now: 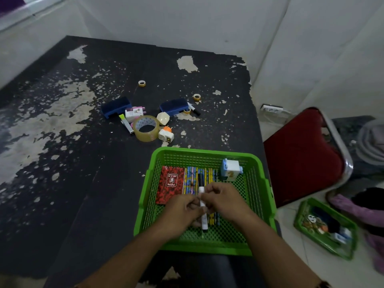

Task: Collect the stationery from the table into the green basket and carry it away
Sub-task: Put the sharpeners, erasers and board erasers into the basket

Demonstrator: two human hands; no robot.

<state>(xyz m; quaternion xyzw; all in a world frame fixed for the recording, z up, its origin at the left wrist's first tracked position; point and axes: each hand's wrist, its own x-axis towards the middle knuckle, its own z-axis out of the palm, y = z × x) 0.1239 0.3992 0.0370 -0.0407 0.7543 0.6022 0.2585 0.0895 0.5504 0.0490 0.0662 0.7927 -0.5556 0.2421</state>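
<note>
Green basket (204,151): both hands (207,206) hide the marker's (201,189) middle.

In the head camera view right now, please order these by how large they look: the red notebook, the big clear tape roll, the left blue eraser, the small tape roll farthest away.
1. red notebook, though nearest the camera
2-3. left blue eraser and big clear tape roll: too alike to rank
4. small tape roll, farthest away

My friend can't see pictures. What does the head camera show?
Two bare hands, left hand and right hand, hold a white marker pen over a green plastic mesh basket. Tape rolls and erasers lie beyond on the worn black table.
</note>
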